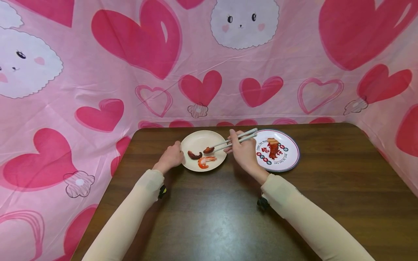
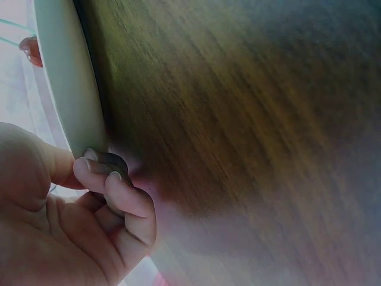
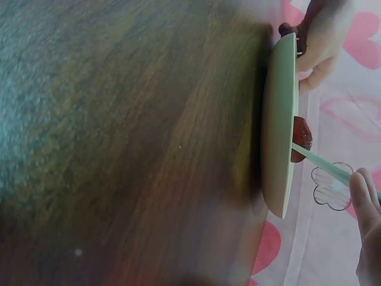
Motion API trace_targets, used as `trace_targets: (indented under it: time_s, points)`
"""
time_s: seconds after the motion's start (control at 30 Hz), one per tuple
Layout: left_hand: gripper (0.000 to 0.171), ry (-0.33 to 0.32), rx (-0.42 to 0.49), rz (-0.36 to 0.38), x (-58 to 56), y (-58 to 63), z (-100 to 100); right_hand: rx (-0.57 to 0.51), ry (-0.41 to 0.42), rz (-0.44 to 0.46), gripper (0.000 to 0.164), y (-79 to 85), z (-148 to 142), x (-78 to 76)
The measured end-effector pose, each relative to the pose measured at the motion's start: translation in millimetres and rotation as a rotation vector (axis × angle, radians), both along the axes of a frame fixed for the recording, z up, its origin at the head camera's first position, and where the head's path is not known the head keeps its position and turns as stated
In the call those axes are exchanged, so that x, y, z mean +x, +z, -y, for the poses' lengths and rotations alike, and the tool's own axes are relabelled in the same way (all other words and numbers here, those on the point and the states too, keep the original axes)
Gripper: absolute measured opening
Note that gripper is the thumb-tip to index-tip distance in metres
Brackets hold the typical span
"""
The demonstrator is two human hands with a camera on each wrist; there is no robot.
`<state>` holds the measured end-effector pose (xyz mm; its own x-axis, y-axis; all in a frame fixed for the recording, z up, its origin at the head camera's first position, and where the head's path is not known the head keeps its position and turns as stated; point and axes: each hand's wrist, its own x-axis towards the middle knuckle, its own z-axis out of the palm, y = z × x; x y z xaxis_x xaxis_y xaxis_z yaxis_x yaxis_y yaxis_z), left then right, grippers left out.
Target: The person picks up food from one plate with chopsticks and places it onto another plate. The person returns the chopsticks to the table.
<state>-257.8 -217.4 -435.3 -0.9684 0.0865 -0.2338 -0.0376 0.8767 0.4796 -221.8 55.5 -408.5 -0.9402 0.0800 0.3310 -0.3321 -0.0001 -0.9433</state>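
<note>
My left hand [image 1: 170, 158] pinches the left rim of a cream plate [image 1: 202, 135], and the left wrist view shows its fingers [image 2: 132, 199] curled at the edge. On that plate lie an orange-and-white shrimp [image 1: 203, 162], a dark, curled, tentacle-like piece [image 1: 195, 156] and a glossy reddish-brown food piece [image 1: 208, 149]. My right hand [image 1: 243, 148] holds a pair of pale chopsticks [image 1: 241, 139], which slant down to the left. Their tips are at the reddish-brown piece, over the plate's right half; I cannot tell whether they grip it.
To the right, partly behind my right hand, a white plate [image 1: 294, 154] with a blue rim and red printed characters bears a reddish-brown strip of food [image 1: 273, 148]. Both plates stand near the far edge of a dark wooden table [image 1: 209, 210]. Behind it hangs a pink heart-patterned cloth [image 1: 228, 65].
</note>
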Motion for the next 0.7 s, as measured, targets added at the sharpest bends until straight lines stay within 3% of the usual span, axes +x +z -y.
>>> trace_targets:
  time_s: [0.23,0.7]
  points:
    - [0.038,0.003,0.009,0.01,-0.8,-0.7,-1,-0.007,0.002,0.003,0.033,-18.8,-2,-12.0]
    - [0.035,0.003,0.002,-0.005,-0.3,-0.8,-1,0.003,0.027,-0.016,0.038,-22.7,-6,-9.4]
